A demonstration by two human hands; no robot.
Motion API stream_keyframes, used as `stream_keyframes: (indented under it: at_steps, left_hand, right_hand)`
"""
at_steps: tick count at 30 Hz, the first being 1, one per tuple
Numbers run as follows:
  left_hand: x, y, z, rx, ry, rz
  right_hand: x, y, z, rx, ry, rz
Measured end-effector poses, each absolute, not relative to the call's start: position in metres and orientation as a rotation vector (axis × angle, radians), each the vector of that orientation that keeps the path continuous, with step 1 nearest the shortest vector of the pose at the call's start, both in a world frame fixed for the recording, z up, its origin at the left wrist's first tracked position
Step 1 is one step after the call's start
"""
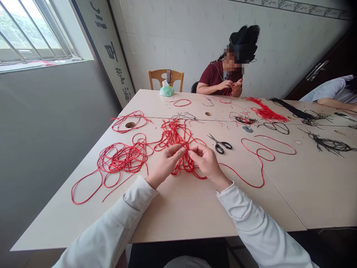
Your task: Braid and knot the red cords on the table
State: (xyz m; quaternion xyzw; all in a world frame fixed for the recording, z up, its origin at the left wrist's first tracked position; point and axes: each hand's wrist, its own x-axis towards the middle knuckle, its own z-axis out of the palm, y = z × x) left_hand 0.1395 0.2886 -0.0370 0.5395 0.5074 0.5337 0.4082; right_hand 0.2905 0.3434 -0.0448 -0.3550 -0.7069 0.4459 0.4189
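My left hand (170, 160) and my right hand (205, 159) meet over the table, fingertips pinched close together on a thin red cord. The exact spot where the cord passes between the fingers is too small to make out. Beneath and behind both hands lies a heap of braided red cord (173, 133), partly covered by them. A loose tangle of smooth red cord (122, 158) spreads to the left of my left hand. Just beyond my right hand, black-handled scissors (220, 144) rest with their blades apart. One long red cord (262, 167) winds away to the right.
Across the pale table (195, 219) a person (213, 80) in a dark red top handles red cord. Red cord bundles (269, 111), black cord bundles (295, 109) and a metal disc (247, 129) lie right. A tissue pack (166, 90) stands at the far edge. Another person's arm (334, 102) shows right.
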Motion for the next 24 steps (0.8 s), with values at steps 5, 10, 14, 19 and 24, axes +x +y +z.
stream_keyframes:
  at_steps: [5, 10, 14, 19, 24]
  left_hand:
    - [0.137, 0.295, -0.046, 1.087, 1.152, 1.383]
    - [0.135, 0.299, -0.052, 0.875, 1.023, 1.447]
    - [0.134, 0.299, -0.048, 0.750, 0.984, 1.444]
    - [0.133, 0.301, -0.055, 0.838, 1.035, 1.445]
    - [0.135, 0.302, -0.061, 0.948, 1.149, 1.530]
  right_hand:
    - [0.288, 0.339, -0.043, -0.897, -1.863, 1.034]
    - [0.290, 0.341, -0.044, -0.884, -1.866, 1.045]
    - [0.293, 0.346, -0.046, -0.859, -1.849, 1.141]
    - [0.293, 0.343, -0.043, -0.793, -2.005, 0.473]
    - [0.288, 0.338, -0.041, -0.704, -2.167, 0.049]
